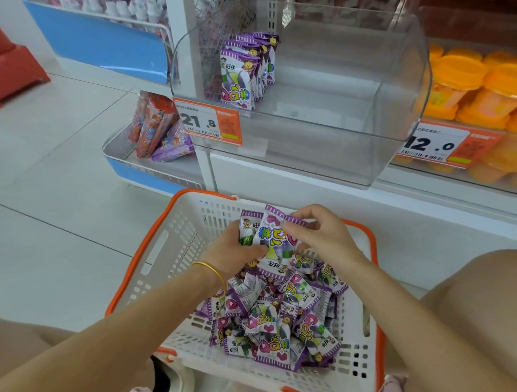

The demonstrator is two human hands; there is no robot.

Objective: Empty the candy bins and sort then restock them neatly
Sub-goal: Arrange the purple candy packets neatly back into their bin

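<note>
Clear curved plastic bin (327,116), above and beyond the white perforated plastic basket with orange rim (173,245): mostly bare, with one short upright row of purple gummy packets (244,75) at its left end, unbraced on its open side, so liable to topple if new stock is pushed in carelessly. Inside the basket: loose heap of matching purple packets (276,322), faces mixed. Over the basket's far end: left hand (234,252) grips a small stack of packets (274,240) (perhaps two; overlap hides the count), and right hand (323,236) pinches the front one's top corner; its print reads inverted, so misfacing is a risk.
</note>
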